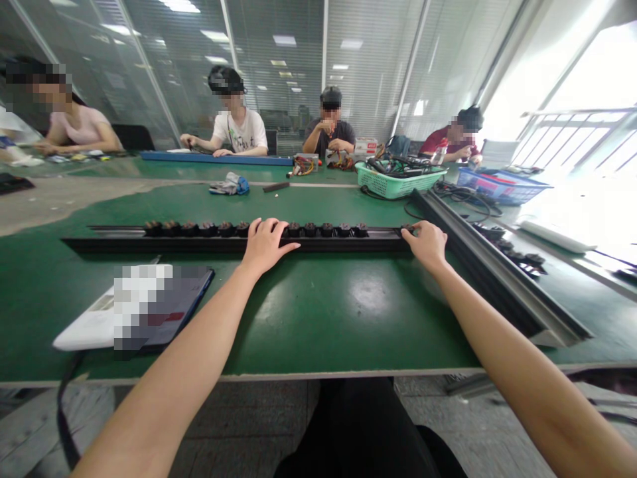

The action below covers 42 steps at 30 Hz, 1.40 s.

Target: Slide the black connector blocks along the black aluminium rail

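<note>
A green-topped bench (323, 325) is stretching across the room, its top showing pale glare patches and, at the far left, a bare greyish area. A long black rail (199, 246) is lying crosswise on it, carrying a row of small dark units (226, 229) in its channel. The left hand (266, 245) is resting over the rail's middle, its fingers spread and curving across the top, thumb apart. The right hand (428, 242) is touching the rail's right end with thumb and fingers drawn near each other; whether they are pinching a piece, one cannot tell. Just beyond that hand, a second rail (478, 259) is running at a slant. A green basket (405, 184) is holding dark cables, and a blue basket (502, 189) is standing to its right. A glove (229, 184) is lying farther back. Four people are sitting along the far side, before a glass wall (279, 73) that is reflecting ceiling lights. Bright daylight is entering at right, and grey tiles (239, 425) are showing below.
</note>
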Available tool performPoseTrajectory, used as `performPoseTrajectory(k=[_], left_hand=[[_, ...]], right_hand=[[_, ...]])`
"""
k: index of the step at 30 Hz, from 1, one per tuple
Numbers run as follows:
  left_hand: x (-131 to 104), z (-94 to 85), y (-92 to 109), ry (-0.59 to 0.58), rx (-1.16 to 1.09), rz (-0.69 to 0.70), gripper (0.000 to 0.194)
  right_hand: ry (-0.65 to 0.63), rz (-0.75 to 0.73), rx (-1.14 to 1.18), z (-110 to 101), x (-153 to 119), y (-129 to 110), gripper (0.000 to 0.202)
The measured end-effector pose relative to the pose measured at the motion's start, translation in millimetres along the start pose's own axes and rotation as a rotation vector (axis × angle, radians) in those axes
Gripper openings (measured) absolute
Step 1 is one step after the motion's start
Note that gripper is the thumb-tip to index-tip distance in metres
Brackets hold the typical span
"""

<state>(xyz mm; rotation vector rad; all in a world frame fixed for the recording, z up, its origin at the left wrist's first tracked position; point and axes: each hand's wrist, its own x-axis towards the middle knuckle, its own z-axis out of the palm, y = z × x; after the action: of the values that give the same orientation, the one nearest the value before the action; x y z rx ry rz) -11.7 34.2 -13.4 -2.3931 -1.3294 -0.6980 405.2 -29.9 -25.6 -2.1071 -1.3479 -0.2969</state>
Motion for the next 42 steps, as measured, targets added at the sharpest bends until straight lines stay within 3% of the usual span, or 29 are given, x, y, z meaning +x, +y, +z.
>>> performPoseTrajectory(k=[42], left_hand=[[-0.2, -2.0, 1.0, -0.011, -0.032, -0.012, 0.057]], right_hand=[[-0.017, 0.009, -0.064, -7.2, -0.8, 0.4, 0.039]])
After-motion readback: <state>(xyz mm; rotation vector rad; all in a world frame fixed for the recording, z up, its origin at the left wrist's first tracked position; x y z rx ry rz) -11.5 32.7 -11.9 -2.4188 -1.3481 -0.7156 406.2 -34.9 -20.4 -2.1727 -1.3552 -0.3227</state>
